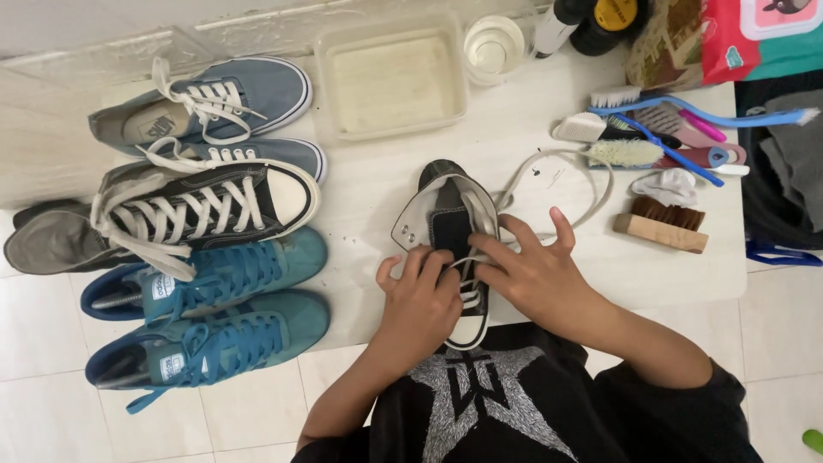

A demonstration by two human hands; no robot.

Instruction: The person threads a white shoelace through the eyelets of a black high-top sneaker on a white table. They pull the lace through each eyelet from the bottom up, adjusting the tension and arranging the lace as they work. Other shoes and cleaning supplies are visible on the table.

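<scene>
Here, worked at a black high-top sneaker (452, 249) lying toe-toward-the-body on the white board (377, 197). Left hand (420, 304) curled closed over its laced front, right hand (536, 274) pinching the white lace (557, 163) with fingers partly spread. Other sneakers (206, 249) ranged well to the left; brushes (660, 146) near, at right.

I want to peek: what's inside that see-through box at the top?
The clear plastic tub looks filled with pale, cloudy liquid; no object shows in it. What lies under the surface is hidden. A small round glass stands beside it.
</scene>
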